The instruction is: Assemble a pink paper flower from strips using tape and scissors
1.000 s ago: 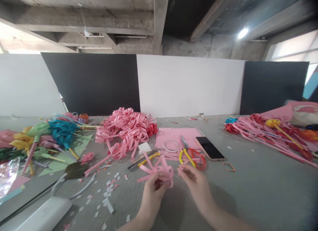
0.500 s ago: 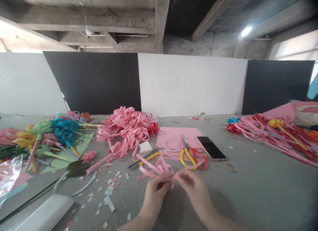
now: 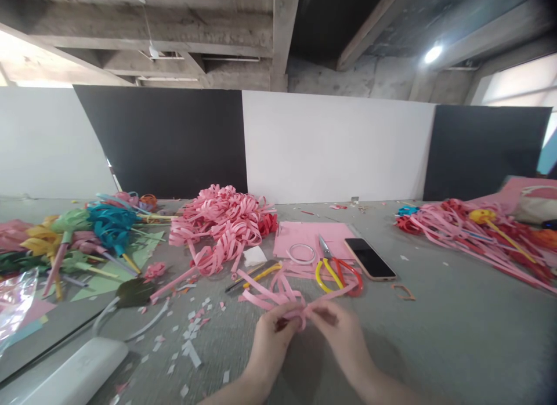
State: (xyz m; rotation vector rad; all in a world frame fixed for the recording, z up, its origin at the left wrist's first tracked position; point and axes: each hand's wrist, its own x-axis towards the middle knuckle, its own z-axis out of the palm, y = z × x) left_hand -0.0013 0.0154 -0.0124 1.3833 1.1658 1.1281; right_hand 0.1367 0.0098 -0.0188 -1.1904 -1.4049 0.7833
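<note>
Pink paper strips (image 3: 282,290) fan out over the table in front of me. My left hand (image 3: 275,334) is closed, pinching the strips where they come together in a small loop. Close beside it, my right hand (image 3: 337,328) pinches a pink strip whose free end runs right, across the scissors' handles. The fingertips of both hands nearly meet. The scissors (image 3: 333,271), with one yellow and one red handle, lie just beyond my right hand. A roll of tape (image 3: 301,253) rests on pink paper sheets (image 3: 313,234) behind them.
A phone (image 3: 369,258) lies right of the scissors. Behind on the left is a heap of curled pink strips (image 3: 226,219), with colourful paper flowers (image 3: 108,219) further left. A white device (image 3: 78,373) and paper scraps (image 3: 191,329) are nearer. More strips (image 3: 461,228) lie far right.
Both hands stay almost in place, still pinching the pink strips. The view has shifted very slightly.
</note>
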